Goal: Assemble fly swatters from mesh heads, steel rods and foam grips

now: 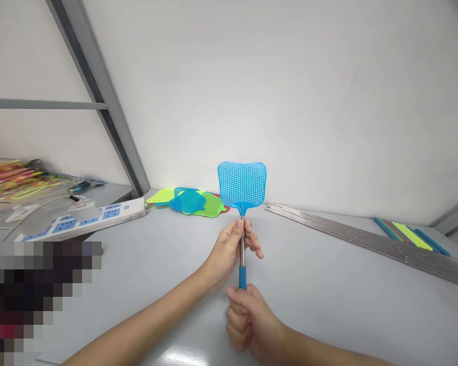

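A blue fly swatter (242, 184) stands upright in front of me, its perforated square head at the top. My left hand (229, 249) pinches the metal shaft just under the head, thumb in front and the other fingers behind. Lower down, my right hand (250, 317) is wrapped in a fist around the blue grip, whose upper end shows above the thumb. Behind, against the wall, lies a pile of loose swatter heads in yellow, blue, green and red, with a green head (212, 204) at its right.
A bundle of thin metal rods (328, 223) runs along the right side. Coloured grip tubes (412, 236) lie beyond it. At left are a white power strip (118, 212) with plugs and cables, a grey metal frame (110, 112) and bagged colourful items (19, 180). A blurred patch covers the lower left.
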Action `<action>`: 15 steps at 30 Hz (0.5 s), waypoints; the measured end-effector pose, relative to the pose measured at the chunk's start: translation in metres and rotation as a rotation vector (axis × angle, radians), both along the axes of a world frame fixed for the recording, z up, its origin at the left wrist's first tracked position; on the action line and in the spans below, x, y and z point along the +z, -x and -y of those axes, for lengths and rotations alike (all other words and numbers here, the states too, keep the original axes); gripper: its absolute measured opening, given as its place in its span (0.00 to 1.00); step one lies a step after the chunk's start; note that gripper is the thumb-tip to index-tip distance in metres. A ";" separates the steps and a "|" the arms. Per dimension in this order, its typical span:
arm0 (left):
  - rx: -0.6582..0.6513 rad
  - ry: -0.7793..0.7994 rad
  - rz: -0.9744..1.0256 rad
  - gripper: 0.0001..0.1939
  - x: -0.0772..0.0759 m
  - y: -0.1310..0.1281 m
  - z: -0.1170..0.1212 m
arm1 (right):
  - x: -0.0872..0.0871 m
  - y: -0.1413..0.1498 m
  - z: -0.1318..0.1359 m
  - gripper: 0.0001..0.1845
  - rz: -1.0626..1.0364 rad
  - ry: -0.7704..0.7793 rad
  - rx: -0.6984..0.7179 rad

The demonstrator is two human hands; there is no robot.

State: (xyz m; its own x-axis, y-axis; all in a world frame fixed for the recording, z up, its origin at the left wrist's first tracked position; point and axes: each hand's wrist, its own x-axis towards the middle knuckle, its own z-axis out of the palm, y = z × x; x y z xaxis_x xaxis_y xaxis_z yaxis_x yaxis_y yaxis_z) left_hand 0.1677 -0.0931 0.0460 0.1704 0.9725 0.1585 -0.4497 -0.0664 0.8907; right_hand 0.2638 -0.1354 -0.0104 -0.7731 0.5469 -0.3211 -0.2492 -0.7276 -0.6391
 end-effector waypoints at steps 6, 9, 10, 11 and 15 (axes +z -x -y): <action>-0.024 0.041 0.075 0.11 -0.001 -0.009 0.002 | -0.007 -0.004 -0.003 0.25 -0.110 0.015 0.011; -0.086 0.053 0.105 0.11 -0.002 -0.014 0.004 | -0.011 -0.005 -0.005 0.26 -0.198 0.028 0.034; -0.100 0.059 0.117 0.11 -0.003 -0.015 0.004 | -0.012 -0.006 -0.005 0.25 -0.218 0.032 0.047; -0.107 0.068 0.129 0.11 -0.004 -0.016 0.003 | -0.013 -0.006 -0.006 0.25 -0.232 0.035 0.060; -0.100 0.111 0.147 0.11 -0.004 -0.011 0.002 | -0.011 -0.005 -0.009 0.23 -0.233 0.027 0.104</action>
State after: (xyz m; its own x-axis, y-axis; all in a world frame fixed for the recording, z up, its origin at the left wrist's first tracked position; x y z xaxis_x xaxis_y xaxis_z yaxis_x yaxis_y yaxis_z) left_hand 0.1782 -0.0948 0.0419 0.2502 0.9647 0.0818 -0.5750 0.0801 0.8142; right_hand 0.2687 -0.1267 -0.0212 -0.8796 0.4543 -0.1409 -0.3108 -0.7732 -0.5528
